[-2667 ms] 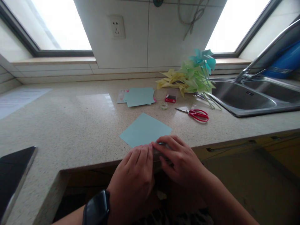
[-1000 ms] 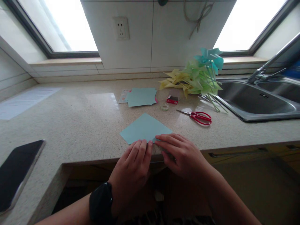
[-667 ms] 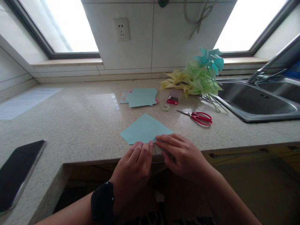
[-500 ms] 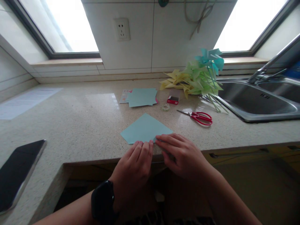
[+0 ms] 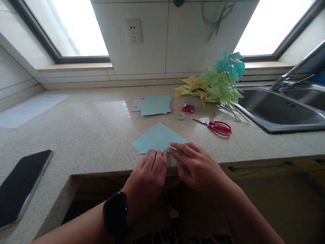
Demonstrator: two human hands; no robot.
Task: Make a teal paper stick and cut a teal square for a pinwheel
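Pale blue paper point(image 5: 157, 139), a single square sheet turned corner-on, lies flat at the near edge of the speckled stone bench point(image 5: 83, 135), where both of a person's hands meet over its near corner. At far left, a printed white sheet point(image 5: 30, 108) rests by the wall and a dark phone point(image 5: 20, 184) sits face-up at the bench's near left corner, well apart from the work. The left hand point(image 5: 149, 176), a black watch point(image 5: 114, 214) on its wrist, presses flat with fingers point(image 5: 154, 157) together and extended, grasping nothing; it seems to pin the sheet in place. Just beside it, the right hand point(image 5: 198, 166) lies with fingers point(image 5: 181, 149) spread over the sheet's near right edge, also pressing rather than gripping, as if to flatten a crease. Farther back, a small stack of blue sheets point(image 5: 154, 104) waits in reserve, with a red box point(image 5: 188, 108) and a roll of clear tape point(image 5: 180, 116) near it. Red-handled scissors point(image 5: 215, 126) lie to the right, within reach. Beyond them, a heap of yellow, green and teal paper pinwheels point(image 5: 215, 84) leans beside the steel sink point(image 5: 276, 112) at far right.
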